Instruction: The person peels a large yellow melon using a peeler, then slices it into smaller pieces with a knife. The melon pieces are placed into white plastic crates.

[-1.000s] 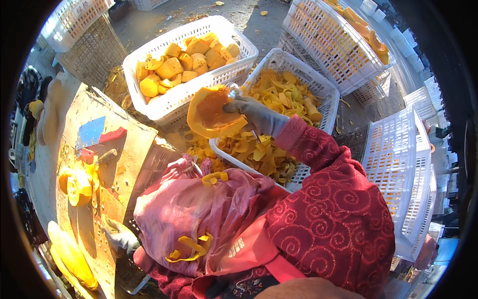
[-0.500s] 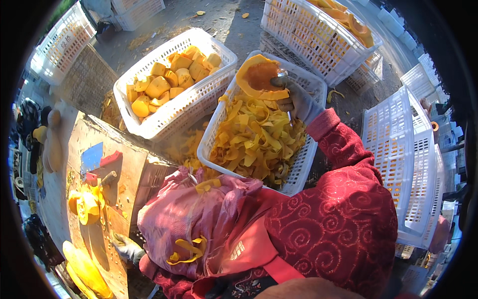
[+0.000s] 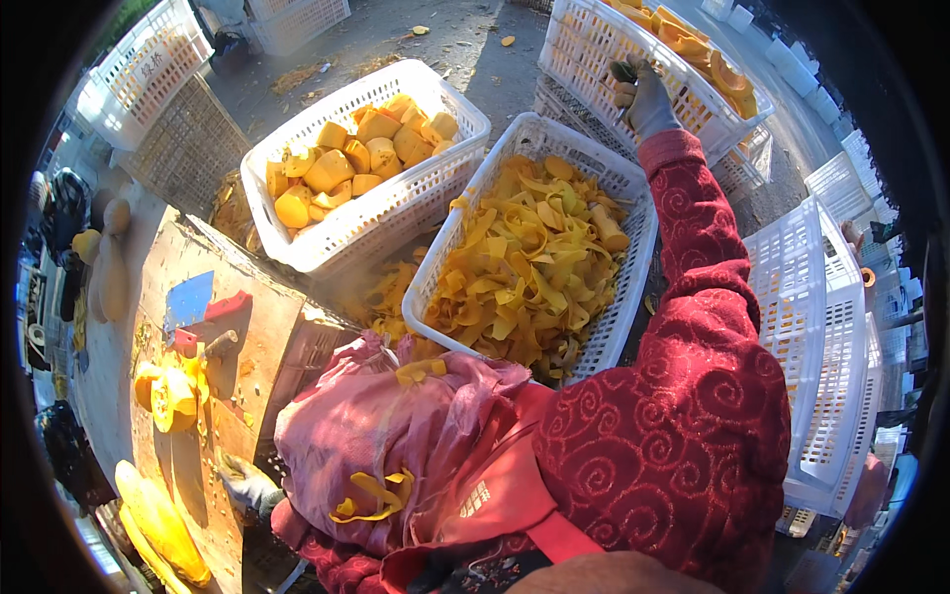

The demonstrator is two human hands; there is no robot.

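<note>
My right hand (image 3: 648, 96), in a grey glove, reaches far forward to the near side of a white crate (image 3: 584, 45) that holds hollowed orange pumpkin pieces (image 3: 698, 49). Its fingers are curled; what they hold, if anything, I cannot make out. My left hand (image 3: 247, 485), also gloved, rests with fingers stretched along the edge of a wooden board (image 3: 262, 346). On that board are a blue-bladed cleaver with a red handle (image 3: 226, 306) and a cut yellow pumpkin piece (image 3: 174, 401). Between my arms, a white crate (image 3: 432, 280) holds yellow peelings (image 3: 524, 262).
A white crate (image 3: 272, 213) of orange pumpkin chunks (image 3: 332, 170) stands ahead to the left. Nested white crates (image 3: 792, 287) stand at the right. Long yellow pumpkins (image 3: 168, 530) lie at the lower left. A pink cloth (image 3: 386, 436) with peel scraps covers my lap.
My right hand has moved forward and right from the peelings crate to the far crate. The hollow pumpkin piece it held is out of it. My left hand has barely moved.
</note>
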